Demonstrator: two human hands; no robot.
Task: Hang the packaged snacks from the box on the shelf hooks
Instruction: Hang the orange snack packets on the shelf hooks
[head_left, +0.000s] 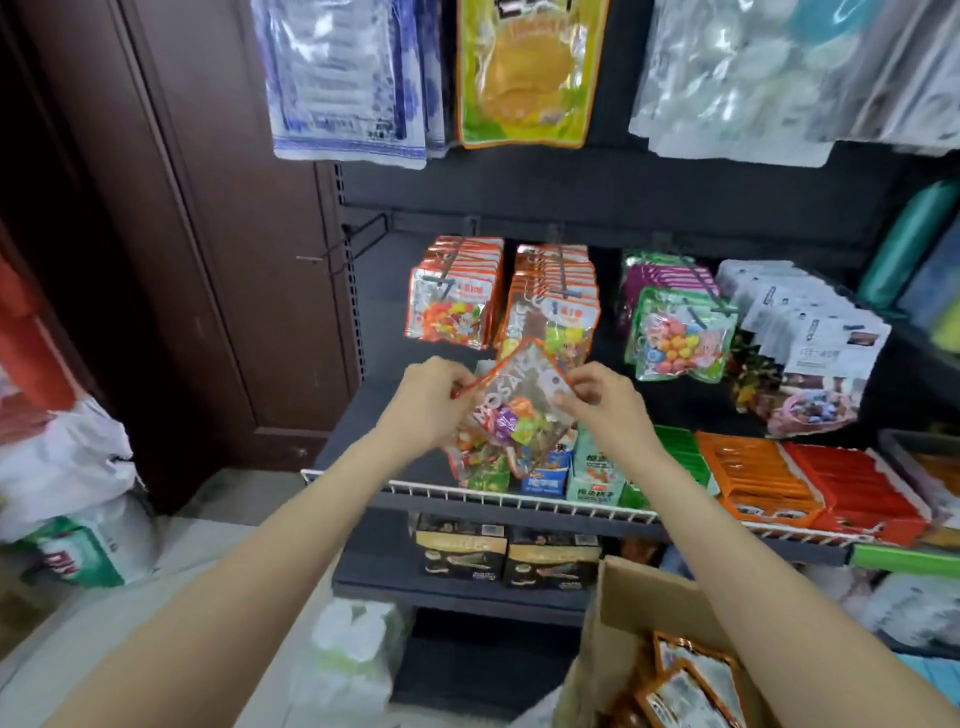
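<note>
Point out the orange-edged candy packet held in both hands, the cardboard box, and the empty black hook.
orange-edged candy packet (511, 402), head view, clear front.
cardboard box (621, 618), head view, left flap.
empty black hook (345, 244), head view, wire arm.

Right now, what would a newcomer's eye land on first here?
Centre frame, the left hand and right hand pinch an orange-edged candy packet by its top corners, tilted, in front of the shelf. Just behind it hang two hooks packed with matching orange packets. At bottom right, the open cardboard box holds more.
</note>
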